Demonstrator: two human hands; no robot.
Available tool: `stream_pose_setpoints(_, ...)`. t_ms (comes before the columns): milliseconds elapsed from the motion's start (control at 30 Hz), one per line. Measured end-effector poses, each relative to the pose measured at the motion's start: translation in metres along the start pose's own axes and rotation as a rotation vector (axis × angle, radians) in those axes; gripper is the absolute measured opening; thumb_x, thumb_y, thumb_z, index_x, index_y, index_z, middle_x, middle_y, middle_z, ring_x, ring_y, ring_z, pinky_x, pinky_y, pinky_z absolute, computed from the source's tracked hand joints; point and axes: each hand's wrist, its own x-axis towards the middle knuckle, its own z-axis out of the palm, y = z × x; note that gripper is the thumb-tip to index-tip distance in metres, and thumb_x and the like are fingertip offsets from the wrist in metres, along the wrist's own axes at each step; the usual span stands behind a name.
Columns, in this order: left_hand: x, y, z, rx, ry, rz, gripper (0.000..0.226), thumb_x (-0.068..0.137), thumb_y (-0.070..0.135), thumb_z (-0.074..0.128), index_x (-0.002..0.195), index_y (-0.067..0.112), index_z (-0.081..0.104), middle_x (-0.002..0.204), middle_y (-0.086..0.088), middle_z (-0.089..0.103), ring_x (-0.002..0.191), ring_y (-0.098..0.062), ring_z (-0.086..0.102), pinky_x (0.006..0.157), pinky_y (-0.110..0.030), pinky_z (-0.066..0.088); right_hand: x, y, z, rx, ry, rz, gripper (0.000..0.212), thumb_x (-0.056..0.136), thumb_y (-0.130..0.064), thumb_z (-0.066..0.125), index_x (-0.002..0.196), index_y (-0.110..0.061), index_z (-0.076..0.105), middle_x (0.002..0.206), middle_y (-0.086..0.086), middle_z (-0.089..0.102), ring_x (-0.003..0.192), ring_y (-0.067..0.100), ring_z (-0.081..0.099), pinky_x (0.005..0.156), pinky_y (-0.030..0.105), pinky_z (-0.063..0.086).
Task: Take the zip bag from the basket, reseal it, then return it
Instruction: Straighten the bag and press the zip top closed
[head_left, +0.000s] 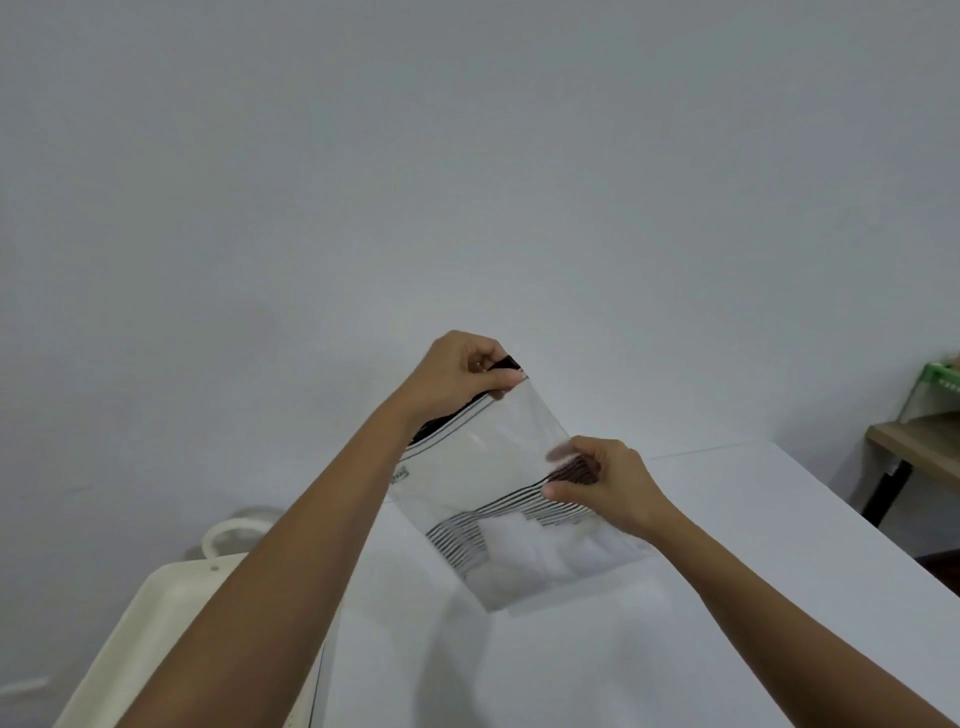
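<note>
A clear zip bag (498, 467) with black stripes across its lower half hangs tilted in the air above the white table (727, 597). My left hand (460, 376) pinches the bag's dark zip edge at its upper corner. My right hand (605, 480) grips the bag's right side, fingers closed on the plastic. The cream basket (156, 613) sits at the lower left, partly hidden by my left forearm; its handle (228, 535) shows behind.
A plain grey-white wall fills the upper view. At the far right stands a wooden table (919, 447) with a dark leg and a green and clear box (935, 389) on top. The white table's far edge runs just behind my hands.
</note>
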Motion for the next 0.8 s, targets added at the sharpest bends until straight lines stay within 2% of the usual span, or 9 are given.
stream_pose_setpoints(67, 0.002, 0.003, 0.011, -0.02, -0.038, 0.02, 0.014, 0.082, 0.017, 0.077, 0.08, 0.004, 0.073, 0.07, -0.005, 0.068, 0.067, -0.016, 0.065, 0.072, -0.03, 0.056, 0.007, -0.009, 0.004, 0.109, 0.038, -0.032, 0.025, 0.073, -0.031, 0.082, 0.095, -0.022, 0.074, 0.078, -0.001, 0.077, 0.074, 0.01, 0.073, 0.07, 0.019, 0.057)
stream_pose_setpoints(133, 0.001, 0.002, 0.015, -0.032, -0.081, 0.022, 0.016, 0.08, 0.022, 0.078, 0.085, 0.008, 0.073, 0.072, -0.001, 0.069, 0.069, -0.016, 0.065, 0.073, -0.031, 0.055, 0.013, -0.017, 0.006, 0.225, 0.082, -0.034, 0.005, 0.083, -0.021, 0.074, 0.086, -0.017, 0.074, 0.074, 0.006, 0.077, 0.071, 0.019, 0.075, 0.066, 0.027, 0.058)
stream_pose_setpoints(167, -0.001, 0.001, 0.013, -0.009, -0.118, 0.006, 0.018, 0.077, 0.026, 0.08, 0.087, 0.012, 0.073, 0.074, 0.002, 0.069, 0.071, -0.016, 0.066, 0.074, -0.031, 0.054, 0.016, -0.019, 0.006, 0.265, 0.1, -0.033, 0.005, 0.086, -0.016, 0.071, 0.082, -0.014, 0.074, 0.071, 0.008, 0.076, 0.068, 0.02, 0.074, 0.063, 0.028, 0.057)
stream_pose_setpoints(267, -0.011, -0.015, -0.006, 0.206, -0.239, -0.113, 0.031, 0.068, 0.028, 0.086, 0.094, 0.018, 0.073, 0.086, 0.006, 0.074, 0.085, -0.014, 0.071, 0.082, -0.028, 0.053, 0.019, -0.018, -0.008, 0.37, 0.162, -0.006, 0.007, 0.087, -0.009, 0.069, 0.081, -0.009, 0.073, 0.068, 0.007, 0.075, 0.063, 0.018, 0.073, 0.058, 0.025, 0.057)
stream_pose_setpoints(400, -0.026, -0.039, -0.039, 0.369, -0.212, -0.21, 0.008, 0.076, 0.02, 0.081, 0.078, 0.02, 0.073, 0.073, 0.004, 0.073, 0.065, -0.002, 0.065, 0.068, -0.024, 0.048, 0.019, -0.008, -0.038, 0.499, 0.229, 0.048, 0.005, 0.086, -0.006, 0.068, 0.084, -0.005, 0.072, 0.066, 0.007, 0.075, 0.06, 0.017, 0.071, 0.054, 0.024, 0.057)
stream_pose_setpoints(467, -0.029, -0.041, -0.047, 0.328, -0.17, -0.217, 0.007, 0.078, 0.021, 0.079, 0.073, 0.023, 0.074, 0.074, -0.003, 0.076, 0.067, -0.005, 0.069, 0.07, -0.026, 0.05, 0.019, -0.005, -0.051, 0.436, 0.21, 0.049, 0.003, 0.083, -0.007, 0.072, 0.085, -0.009, 0.073, 0.071, 0.006, 0.075, 0.065, 0.014, 0.072, 0.057, 0.023, 0.057)
stream_pose_setpoints(600, -0.024, -0.033, -0.047, 0.238, -0.13, -0.198, 0.007, 0.077, 0.02, 0.08, 0.076, 0.015, 0.076, 0.08, -0.014, 0.077, 0.069, -0.016, 0.072, 0.076, -0.042, 0.054, 0.027, -0.015, -0.068, 0.29, 0.181, -0.032, 0.019, 0.076, -0.003, 0.078, 0.09, -0.015, 0.073, 0.075, 0.003, 0.075, 0.067, 0.015, 0.073, 0.059, 0.023, 0.058)
stream_pose_setpoints(700, -0.019, -0.028, -0.052, 0.166, -0.048, -0.19, 0.013, 0.08, 0.02, 0.079, 0.081, 0.009, 0.074, 0.075, -0.008, 0.076, 0.066, -0.015, 0.071, 0.071, -0.036, 0.054, 0.034, -0.021, -0.076, 0.178, 0.144, -0.062, 0.011, 0.077, -0.003, 0.077, 0.085, -0.01, 0.073, 0.069, 0.002, 0.074, 0.066, 0.018, 0.074, 0.06, 0.024, 0.059)
stream_pose_setpoints(800, -0.02, -0.023, -0.059, 0.139, -0.008, -0.202, 0.011, 0.083, 0.023, 0.076, 0.084, 0.012, 0.075, 0.077, -0.002, 0.075, 0.07, -0.011, 0.073, 0.06, -0.022, 0.053, 0.037, -0.022, -0.085, 0.062, 0.122, -0.054, 0.003, 0.081, -0.005, 0.074, 0.082, -0.008, 0.074, 0.069, 0.006, 0.074, 0.069, 0.018, 0.073, 0.065, 0.025, 0.06)
